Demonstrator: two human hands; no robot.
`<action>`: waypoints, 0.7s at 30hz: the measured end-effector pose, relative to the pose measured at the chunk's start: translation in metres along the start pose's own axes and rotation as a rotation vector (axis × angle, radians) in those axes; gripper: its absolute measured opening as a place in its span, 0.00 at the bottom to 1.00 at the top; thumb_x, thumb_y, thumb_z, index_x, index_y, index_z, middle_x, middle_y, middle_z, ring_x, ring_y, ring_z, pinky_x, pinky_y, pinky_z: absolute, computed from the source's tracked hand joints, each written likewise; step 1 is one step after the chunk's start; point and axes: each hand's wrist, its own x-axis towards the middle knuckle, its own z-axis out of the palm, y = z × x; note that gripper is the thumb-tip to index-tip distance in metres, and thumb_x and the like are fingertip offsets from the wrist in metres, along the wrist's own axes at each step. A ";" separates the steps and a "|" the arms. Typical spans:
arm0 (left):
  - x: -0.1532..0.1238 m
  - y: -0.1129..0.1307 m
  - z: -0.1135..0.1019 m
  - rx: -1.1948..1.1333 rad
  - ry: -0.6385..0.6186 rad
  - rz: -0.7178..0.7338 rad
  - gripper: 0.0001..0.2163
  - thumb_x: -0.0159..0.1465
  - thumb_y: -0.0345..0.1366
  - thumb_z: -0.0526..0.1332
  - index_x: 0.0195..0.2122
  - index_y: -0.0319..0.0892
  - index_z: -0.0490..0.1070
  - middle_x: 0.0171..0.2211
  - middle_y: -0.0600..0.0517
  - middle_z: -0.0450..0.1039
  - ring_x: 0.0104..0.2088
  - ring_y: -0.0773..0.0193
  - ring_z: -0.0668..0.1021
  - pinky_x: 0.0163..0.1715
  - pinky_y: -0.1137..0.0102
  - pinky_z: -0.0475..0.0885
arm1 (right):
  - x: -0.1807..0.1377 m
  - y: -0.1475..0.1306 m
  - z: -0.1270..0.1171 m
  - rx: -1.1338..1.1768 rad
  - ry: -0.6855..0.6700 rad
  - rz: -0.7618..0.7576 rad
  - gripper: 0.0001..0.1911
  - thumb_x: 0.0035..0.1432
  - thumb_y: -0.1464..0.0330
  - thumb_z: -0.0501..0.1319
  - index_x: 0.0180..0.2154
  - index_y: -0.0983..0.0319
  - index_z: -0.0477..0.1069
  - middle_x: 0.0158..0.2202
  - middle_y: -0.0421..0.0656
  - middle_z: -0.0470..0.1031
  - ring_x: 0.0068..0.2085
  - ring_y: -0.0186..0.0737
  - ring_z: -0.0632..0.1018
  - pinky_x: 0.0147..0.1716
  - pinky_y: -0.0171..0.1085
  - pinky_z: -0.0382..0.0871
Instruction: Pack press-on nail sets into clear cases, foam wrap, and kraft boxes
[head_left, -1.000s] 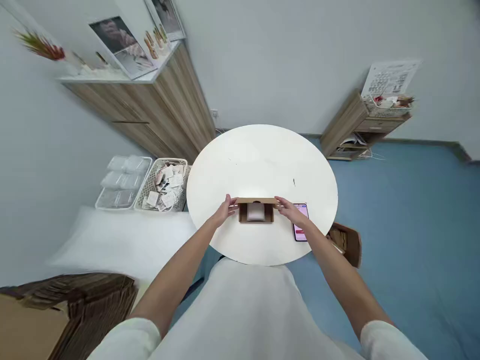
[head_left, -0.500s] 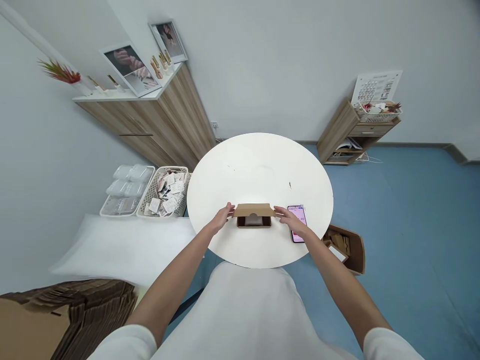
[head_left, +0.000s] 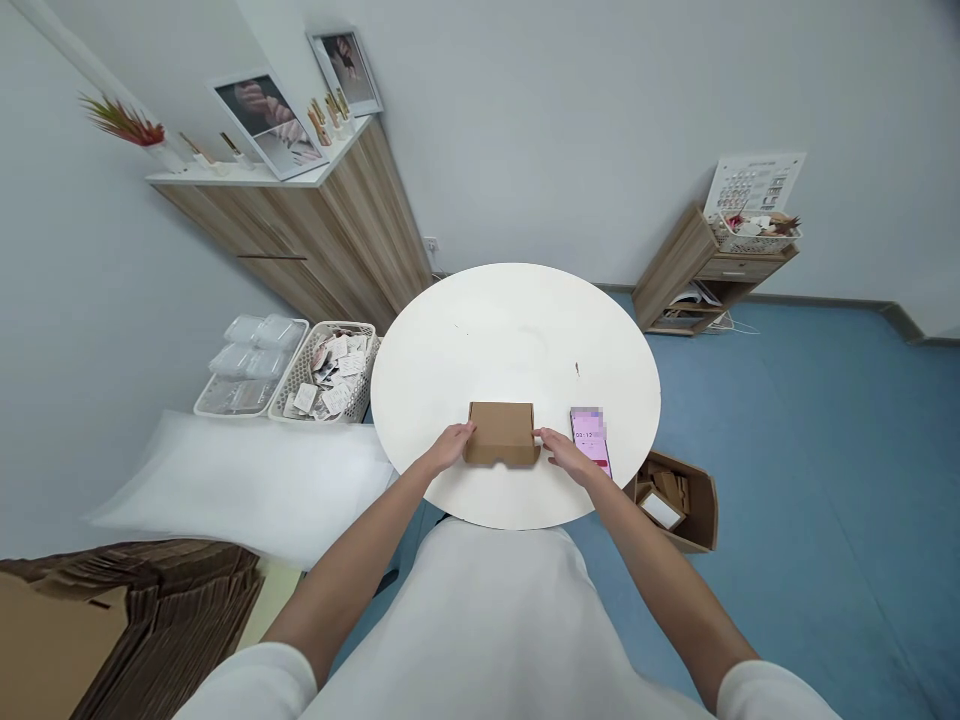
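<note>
A small brown cardboard box (head_left: 502, 428) lies on the white oval table (head_left: 517, 330) near its front edge. Its lid is folded down over the top, and the notched front flap (head_left: 500, 457) sticks out towards me. What the box holds is hidden under the lid. My left hand (head_left: 452, 446) grips the left side of the box with its fingertips. At the right side, my right hand (head_left: 564, 452) has its fingers stretched and apart, with a fingertip touching the box edge. A phone (head_left: 590, 440) with a lit pink screen lies just right of that hand, partly covered by it.
Left of the table are a basket of small packets (head_left: 330, 375), a basket of clear bags (head_left: 251, 365) and white wrapping sheets (head_left: 240, 490). Flattened cardboard (head_left: 165, 630) is stacked at lower left. A carton (head_left: 701, 505) with brown boxes stands on the floor at right.
The raised lid has come down over the box, with its front flap now towards me. Both hands have moved slightly lower along the box sides. The view has shifted a little.
</note>
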 end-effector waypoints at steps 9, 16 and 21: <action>0.004 -0.045 0.012 -0.176 0.080 0.047 0.24 0.58 0.52 0.52 0.50 0.42 0.64 0.54 0.45 0.62 0.54 0.54 0.65 0.51 0.61 0.59 | 0.006 0.025 0.027 0.126 0.066 -0.139 0.24 0.52 0.52 0.54 0.47 0.57 0.63 0.49 0.44 0.67 0.50 0.41 0.68 0.49 0.42 0.59; -0.006 -0.048 0.006 -0.040 0.065 0.219 0.27 0.58 0.51 0.52 0.55 0.43 0.58 0.50 0.44 0.63 0.49 0.58 0.67 0.49 0.63 0.63 | -0.004 0.019 0.029 0.319 0.039 -0.155 0.28 0.54 0.50 0.48 0.52 0.58 0.60 0.46 0.45 0.68 0.43 0.38 0.71 0.45 0.40 0.64; -0.018 -0.033 -0.005 0.112 -0.041 0.259 0.35 0.50 0.50 0.61 0.58 0.48 0.52 0.46 0.46 0.60 0.43 0.60 0.69 0.43 0.65 0.66 | -0.010 0.005 0.018 0.297 0.087 -0.120 0.28 0.55 0.49 0.46 0.50 0.59 0.64 0.40 0.45 0.69 0.35 0.37 0.72 0.39 0.39 0.66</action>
